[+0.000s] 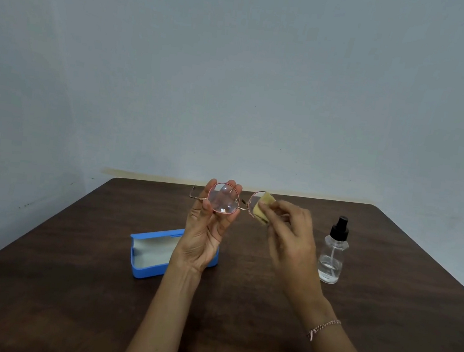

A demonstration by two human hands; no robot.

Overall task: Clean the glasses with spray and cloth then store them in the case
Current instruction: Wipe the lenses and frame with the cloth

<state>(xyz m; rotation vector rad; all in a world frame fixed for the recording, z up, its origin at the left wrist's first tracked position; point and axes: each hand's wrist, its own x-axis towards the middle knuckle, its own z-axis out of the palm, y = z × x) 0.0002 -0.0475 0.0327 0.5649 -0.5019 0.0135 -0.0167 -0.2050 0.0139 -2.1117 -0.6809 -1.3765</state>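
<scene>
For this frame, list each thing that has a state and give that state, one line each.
glasses: held up above the table, temples unfolded
left hand: gripping the glasses around one lens
right hand: pinching the cloth against the other lens
yellow cloth: folded, pressed on the lens
blue case: open, empty where visible, lying on the table
spray bottle: upright on the table, untouched, little liquid left

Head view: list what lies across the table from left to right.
Open blue case → left hand holding the glasses → yellow cloth pinched in the right hand → spray bottle.
</scene>
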